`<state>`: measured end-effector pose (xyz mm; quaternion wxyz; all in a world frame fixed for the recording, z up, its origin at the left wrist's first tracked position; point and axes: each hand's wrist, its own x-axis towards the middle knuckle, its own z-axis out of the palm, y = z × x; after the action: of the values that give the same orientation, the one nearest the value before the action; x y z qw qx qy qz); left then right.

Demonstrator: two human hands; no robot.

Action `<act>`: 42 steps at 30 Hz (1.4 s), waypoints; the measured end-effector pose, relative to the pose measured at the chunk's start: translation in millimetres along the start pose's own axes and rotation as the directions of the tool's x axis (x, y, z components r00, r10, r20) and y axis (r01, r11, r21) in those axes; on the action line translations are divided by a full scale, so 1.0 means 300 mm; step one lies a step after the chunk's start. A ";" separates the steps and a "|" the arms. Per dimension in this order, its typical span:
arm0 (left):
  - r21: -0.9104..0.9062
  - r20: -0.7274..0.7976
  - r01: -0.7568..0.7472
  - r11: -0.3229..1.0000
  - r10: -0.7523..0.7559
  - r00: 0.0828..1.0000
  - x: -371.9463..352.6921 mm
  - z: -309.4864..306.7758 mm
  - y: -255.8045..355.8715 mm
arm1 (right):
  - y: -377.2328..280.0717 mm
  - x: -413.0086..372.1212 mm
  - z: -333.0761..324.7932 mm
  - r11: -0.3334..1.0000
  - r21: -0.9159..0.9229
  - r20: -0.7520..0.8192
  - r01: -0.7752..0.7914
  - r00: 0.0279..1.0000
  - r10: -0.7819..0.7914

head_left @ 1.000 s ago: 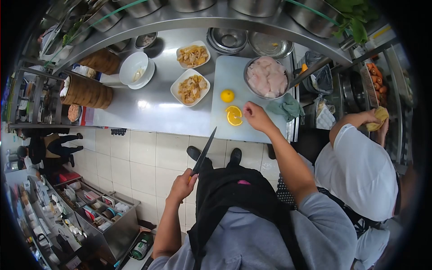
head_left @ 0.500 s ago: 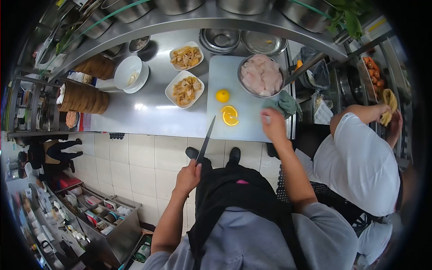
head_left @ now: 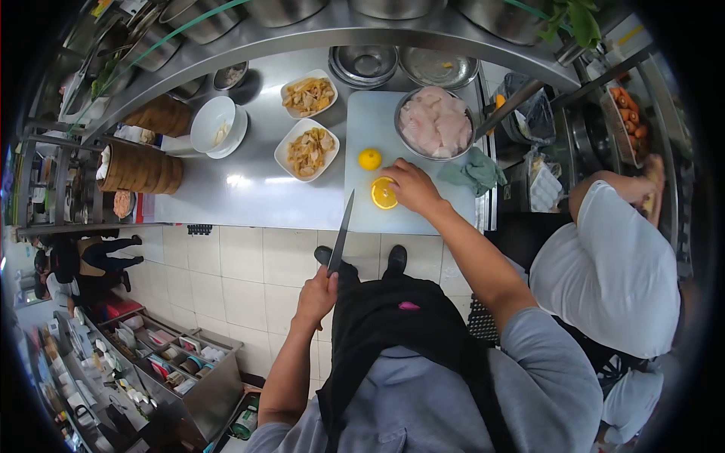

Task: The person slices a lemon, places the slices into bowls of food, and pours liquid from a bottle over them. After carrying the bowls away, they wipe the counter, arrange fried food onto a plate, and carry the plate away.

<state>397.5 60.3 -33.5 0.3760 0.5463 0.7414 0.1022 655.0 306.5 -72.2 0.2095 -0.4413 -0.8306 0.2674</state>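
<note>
My left hand (head_left: pixel 314 298) is wrapped round the handle of a kitchen knife (head_left: pixel 341 236), whose blade points up toward the front edge of the cutting board (head_left: pixel 362 124). My right hand (head_left: pixel 411 186) reaches over the board, fingers bent down onto the upper right edge of an orange slice (head_left: pixel 383 194); the fingertips are partly hidden. Just above lies a small yellow-orange citrus piece (head_left: pixel 369 158). A metal bowl (head_left: pixel 397 134) heaped with pale raw meat (head_left: pixel 436 121) stands farther back on the board. Beside my right wrist is a crumpled green cloth (head_left: pixel 475 171).
Left of the board are two white dishes of sliced food (head_left: pixel 310 149) and a white bowl (head_left: pixel 214 125). Metal bowls (head_left: pixel 365 64) stand behind. A steel shelf (head_left: pixel 340 29) crosses overhead. A co-worker in white (head_left: pixel 604 272) is close on my right.
My right hand has moved left from near the green cloth to the orange slice. My left hand keeps the knife in nearly the same place. The co-worker's hands have shifted slightly.
</note>
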 end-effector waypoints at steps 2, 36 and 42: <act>-0.016 -0.011 -0.011 1.000 0.011 1.000 0.001 0.013 -0.010 | -0.002 -0.007 -0.002 0.999 0.031 -0.052 0.006 0.999 -0.004; 0.290 -0.082 -0.120 0.949 0.149 0.985 0.102 0.003 0.210 | -0.048 -0.075 -0.010 0.990 -0.091 -0.037 -0.106 0.994 0.103; 0.302 -0.100 -0.089 0.949 0.125 0.987 0.099 -0.008 0.192 | -0.045 -0.072 -0.027 0.986 -0.134 0.074 -0.104 0.991 0.114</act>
<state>434.4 109.2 -12.6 0.2396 0.6290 0.7384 0.0422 662.7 284.1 -59.9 0.1312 -0.4874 -0.8287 0.2417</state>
